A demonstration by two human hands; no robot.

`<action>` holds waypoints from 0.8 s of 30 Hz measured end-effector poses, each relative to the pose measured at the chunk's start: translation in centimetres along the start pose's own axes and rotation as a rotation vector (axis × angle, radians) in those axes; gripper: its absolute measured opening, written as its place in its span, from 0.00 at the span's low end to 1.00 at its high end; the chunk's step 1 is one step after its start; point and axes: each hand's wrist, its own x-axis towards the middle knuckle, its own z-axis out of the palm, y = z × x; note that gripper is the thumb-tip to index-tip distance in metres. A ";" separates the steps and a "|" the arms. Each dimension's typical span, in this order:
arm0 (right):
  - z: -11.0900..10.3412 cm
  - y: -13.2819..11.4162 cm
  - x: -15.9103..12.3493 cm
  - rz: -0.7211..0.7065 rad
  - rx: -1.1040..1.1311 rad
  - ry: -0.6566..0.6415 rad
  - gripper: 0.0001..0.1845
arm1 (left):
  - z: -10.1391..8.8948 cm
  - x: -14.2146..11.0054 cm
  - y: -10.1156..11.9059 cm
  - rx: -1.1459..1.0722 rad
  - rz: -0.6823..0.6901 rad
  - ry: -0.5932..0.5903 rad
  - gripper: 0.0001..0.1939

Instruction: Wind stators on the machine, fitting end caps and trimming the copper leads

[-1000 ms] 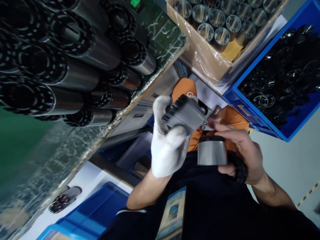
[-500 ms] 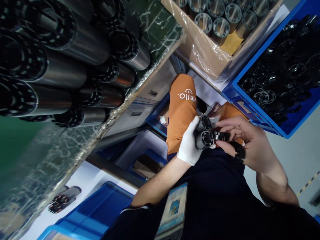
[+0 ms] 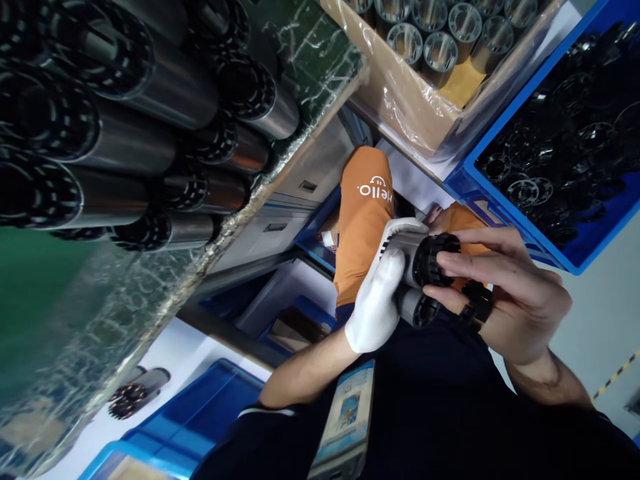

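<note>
My left hand, in a white glove, grips two grey metal cylinders side by side. The upper cylinder lies between thumb and fingers; the lower cylinder shows a slotted open end. A black toothed ring sits against the right end of the upper cylinder; whether it is fully seated I cannot tell. Bare fingers of my right hand close around that ring from the right. Another black toothed piece shows by the right palm; how it is held there is unclear.
Several metal cylinders with black slotted ends lie stacked on the plastic-covered green bench at left. A plastic-lined carton holds upright cylinders. The blue crate at right contains black rings. Below left are another cylinder and a blue bin.
The cylinders have turned from end-on to sideways in my left hand. My right hand has brought a black ring against the upper cylinder's end.
</note>
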 end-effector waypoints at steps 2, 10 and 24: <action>0.0 0.2 0.2 -0.061 -0.010 -0.028 0.30 | 0.1 -0.1 0.1 -0.007 0.018 -0.011 0.24; -1.2 0.7 -0.1 0.001 0.047 -0.085 0.18 | 0.7 0.1 1.0 0.036 0.028 -0.060 0.20; -1.1 1.7 1.0 -0.021 -0.073 -0.211 0.19 | 0.7 0.7 1.4 -0.140 -0.157 -0.042 0.25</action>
